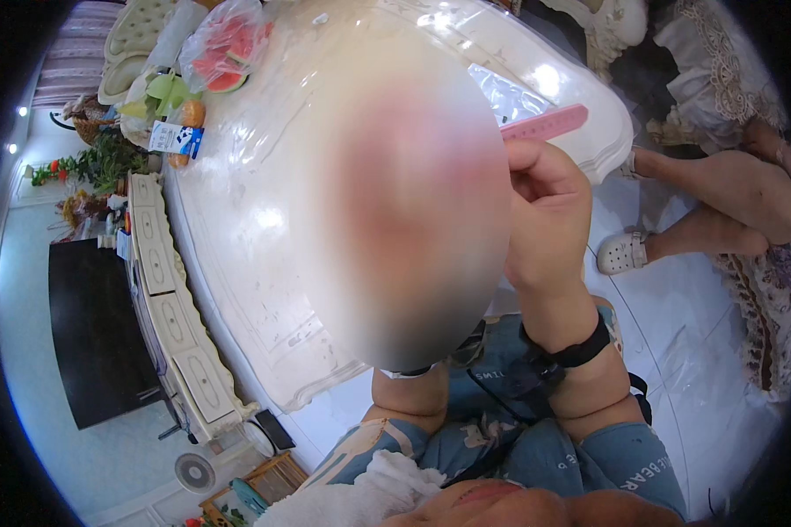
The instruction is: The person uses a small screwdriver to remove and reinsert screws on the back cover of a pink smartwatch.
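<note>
My right hand (545, 211), with a black strap and device at the wrist, is raised over the white table (246, 290), its fingers curled into the edge of a large blurred patch, so what they grip is hidden. Just beyond them is a pink ruler-like strip (549, 121) with small markings, beside a clear plastic packet or sheet (492, 88). My left forearm (409, 391) comes up from below, and its hand is lost in the blur.
Watermelon in a bag (224, 48), a carton (176, 138) and orange fruits (192, 114) lie at the table's far left. A white cabinet (189, 351) and black screen (97, 325) stand left. A seated person's legs and white clog (622, 253) are at right.
</note>
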Demonstrator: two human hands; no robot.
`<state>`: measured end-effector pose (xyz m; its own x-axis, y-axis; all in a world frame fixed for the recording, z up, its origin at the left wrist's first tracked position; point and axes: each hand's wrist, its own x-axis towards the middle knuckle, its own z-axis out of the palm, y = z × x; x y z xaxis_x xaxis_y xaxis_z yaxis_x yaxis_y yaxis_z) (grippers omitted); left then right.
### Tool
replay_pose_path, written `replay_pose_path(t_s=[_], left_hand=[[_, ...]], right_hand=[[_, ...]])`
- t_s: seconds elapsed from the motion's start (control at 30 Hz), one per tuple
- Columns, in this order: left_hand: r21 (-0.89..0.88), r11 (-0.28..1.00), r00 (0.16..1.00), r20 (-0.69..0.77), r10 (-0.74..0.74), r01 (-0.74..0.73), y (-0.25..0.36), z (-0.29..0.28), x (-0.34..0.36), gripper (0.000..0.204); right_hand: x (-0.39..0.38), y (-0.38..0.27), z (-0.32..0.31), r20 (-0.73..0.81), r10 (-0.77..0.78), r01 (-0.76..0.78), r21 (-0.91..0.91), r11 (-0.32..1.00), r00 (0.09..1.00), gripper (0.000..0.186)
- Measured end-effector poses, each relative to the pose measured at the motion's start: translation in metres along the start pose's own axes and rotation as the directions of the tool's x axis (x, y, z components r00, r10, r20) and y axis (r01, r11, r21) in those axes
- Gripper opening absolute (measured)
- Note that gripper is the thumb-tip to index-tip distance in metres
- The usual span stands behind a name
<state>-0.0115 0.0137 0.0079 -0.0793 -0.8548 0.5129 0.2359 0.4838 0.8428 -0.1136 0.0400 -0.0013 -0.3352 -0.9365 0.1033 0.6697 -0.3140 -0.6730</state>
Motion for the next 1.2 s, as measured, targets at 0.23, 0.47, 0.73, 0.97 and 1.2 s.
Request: replay_pose_path(t_s=[0.23,0.47,0.73,0.97,1.2], left_hand=[[0.005,0.998,0.996,-0.055,0.063,-0.063,0.005,0.005,-0.002,0.064],[-0.083,0.988,0.991,-0.027,0.128,-0.130,-0.008,-0.010,-0.007,0.068],[-0.086,0.987,0.989,-0.067,0.132,-0.138,-0.005,-0.007,-0.010,0.069],[-0.074,0.991,0.992,-0.071,0.103,-0.108,-0.002,-0.007,-0.011,0.068],[-0.163,0.979,0.992,-0.025,0.122,-0.125,-0.004,-0.006,-0.010,0.070]], right_hand=[[-0.009,0.001,0.005,-0.019,-0.106,0.103,-0.100,0.990,0.994,0.014],[-0.008,0.006,0.006,0.030,-0.203,0.205,-0.055,0.977,0.979,0.033],[-0.012,0.001,0.019,-0.094,-0.105,0.109,0.040,0.993,0.990,0.082],[-0.011,0.006,0.021,-0.118,-0.128,0.136,0.061,0.989,0.985,0.089],[-0.014,0.006,0.013,-0.025,-0.076,0.078,0.055,0.995,0.997,0.033]])
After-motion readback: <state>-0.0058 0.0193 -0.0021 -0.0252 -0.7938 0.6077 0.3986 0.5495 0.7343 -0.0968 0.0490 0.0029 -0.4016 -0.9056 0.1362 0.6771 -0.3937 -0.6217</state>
